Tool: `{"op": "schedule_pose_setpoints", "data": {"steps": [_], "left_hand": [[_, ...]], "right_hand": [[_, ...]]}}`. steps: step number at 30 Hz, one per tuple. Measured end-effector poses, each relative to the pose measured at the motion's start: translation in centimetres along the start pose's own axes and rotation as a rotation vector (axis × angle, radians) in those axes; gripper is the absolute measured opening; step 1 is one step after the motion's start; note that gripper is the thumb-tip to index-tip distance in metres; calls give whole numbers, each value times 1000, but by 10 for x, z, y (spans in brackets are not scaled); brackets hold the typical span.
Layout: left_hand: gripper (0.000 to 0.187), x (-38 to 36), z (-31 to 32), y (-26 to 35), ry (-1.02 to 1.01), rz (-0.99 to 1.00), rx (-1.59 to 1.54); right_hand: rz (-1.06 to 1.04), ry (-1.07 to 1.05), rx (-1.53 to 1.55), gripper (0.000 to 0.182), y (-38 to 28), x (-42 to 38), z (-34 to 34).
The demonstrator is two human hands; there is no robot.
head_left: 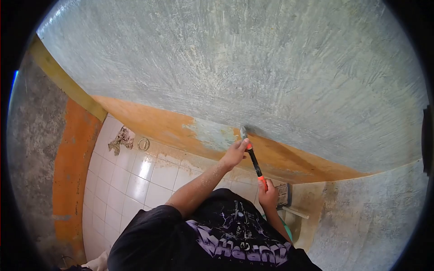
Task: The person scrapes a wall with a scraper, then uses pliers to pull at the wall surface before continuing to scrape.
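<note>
Both hands grip a scraper (254, 161) with a black and orange-red handle, held at a slant in front of the wall. My left hand (236, 153) is closed round its upper part, just below the grey head. Lower down, my right hand (268, 193) wraps the handle near its orange-red end. The grey head is right at the wall (217, 67), by the border between the rough grey surface and the orange paint band (158, 119). A pale patch (214, 133) with ragged edges breaks the orange band left of the head. Light dust covers my left forearm.
White floor tiles (120, 174) lie below, with orange-brown dust along the wall's foot. A crumpled cloth (121, 140) and a ring-shaped item (143, 144) are at the left. Near the right corner stand a dark, grille-fronted object (283, 195) and a pale pipe (296, 212).
</note>
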State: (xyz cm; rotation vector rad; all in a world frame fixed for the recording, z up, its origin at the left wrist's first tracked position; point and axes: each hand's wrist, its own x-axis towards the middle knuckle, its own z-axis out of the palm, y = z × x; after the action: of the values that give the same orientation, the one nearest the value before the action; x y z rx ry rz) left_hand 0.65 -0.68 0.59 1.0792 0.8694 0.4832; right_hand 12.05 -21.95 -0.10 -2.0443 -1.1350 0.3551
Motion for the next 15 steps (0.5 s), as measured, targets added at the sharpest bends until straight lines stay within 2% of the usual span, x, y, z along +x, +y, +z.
{"op": "schedule_pose_setpoints", "data": {"steps": [1, 7, 10, 15], "left_hand": [[51, 2, 0, 1, -8, -6, -1], [51, 0, 5, 7, -51, -32, 9], [52, 2, 1, 6, -39, -22, 17], [50, 3, 10, 1, -22, -34, -1]], "right_hand": [[-41, 18, -23, 25, 2, 3, 3], [104, -44, 49, 26, -1, 0, -11], [-20, -1, -42, 26, -1, 2, -2], [84, -44, 58, 27, 0, -1, -10]]}}
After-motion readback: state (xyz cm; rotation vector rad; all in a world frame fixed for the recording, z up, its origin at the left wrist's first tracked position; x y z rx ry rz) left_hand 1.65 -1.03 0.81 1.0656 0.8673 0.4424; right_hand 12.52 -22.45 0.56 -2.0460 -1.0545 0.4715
